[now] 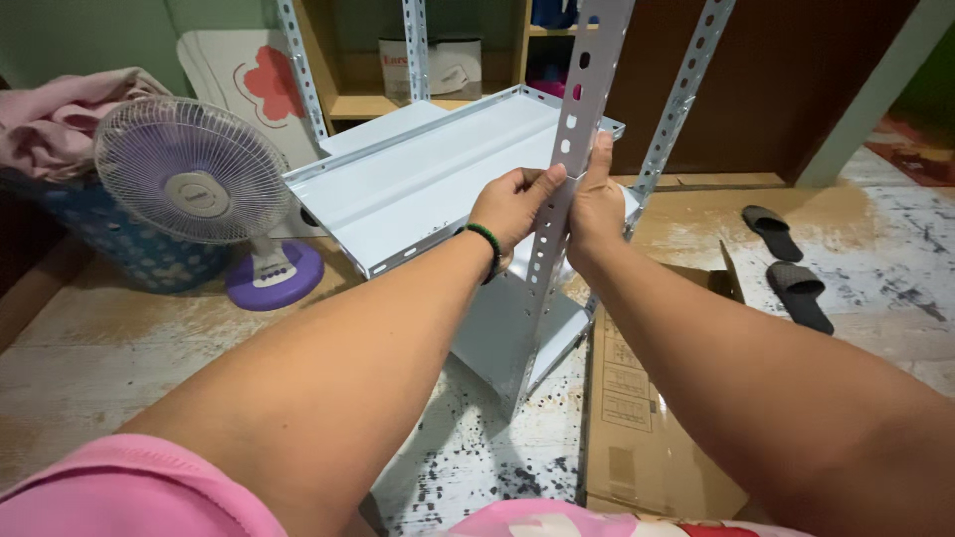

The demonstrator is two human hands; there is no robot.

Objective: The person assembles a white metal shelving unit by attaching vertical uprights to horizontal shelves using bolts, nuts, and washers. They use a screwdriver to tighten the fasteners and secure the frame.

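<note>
A light grey metal shelving rack stands on the floor in front of me. Its nearest perforated upright post (575, 119) rises through the middle of the view. My left hand (512, 204), with a green bead bracelet on the wrist, grips the post from the left at the corner of the upper shelf panel (428, 169). Pressed against the post from the right is my right hand (595, 204), its thumb pointing up along the metal. A lower shelf panel (502, 333) sits beneath my hands. Other uprights (684, 94) stand behind.
A purple and white desk fan (199, 179) stands at the left, by a blue basket (119, 239) heaped with pink cloth. A flattened cardboard box (637, 418) lies at the right of the rack. Two dark slippers (786, 264) rest on the floor beyond it. A wooden cabinet stands behind.
</note>
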